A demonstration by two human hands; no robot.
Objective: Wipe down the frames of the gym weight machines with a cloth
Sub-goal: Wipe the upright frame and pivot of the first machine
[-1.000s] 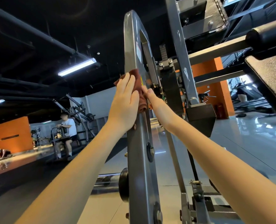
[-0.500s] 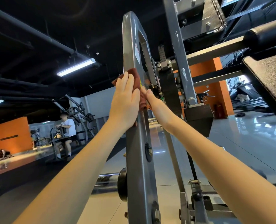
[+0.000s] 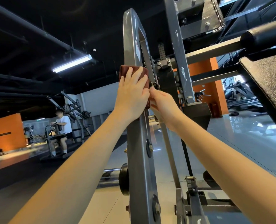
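A dark red-brown cloth (image 3: 134, 70) is wrapped over the front of the grey upright frame post (image 3: 140, 159) of a weight machine, a little above mid-height. My left hand (image 3: 132, 97) lies flat on the cloth with its fingers straight and spread, pressing it to the post. My right hand (image 3: 164, 105) reaches in from the right. Its fingertips touch the cloth's right edge at the side of the post. Whether those fingers pinch the cloth is hidden behind my left hand.
Right of the post are the machine's weight stack guide (image 3: 179, 62), black pads (image 3: 266, 81) and a roller pad (image 3: 263, 38). A weight plate (image 3: 123, 180) sits low behind the post. Far left, a person (image 3: 62, 126) sits on another machine on the glossy floor.
My left hand has slid with the cloth from the post's left edge onto its front face, and the cloth now shows more above my fingers. My right hand stays at the cloth's right edge.
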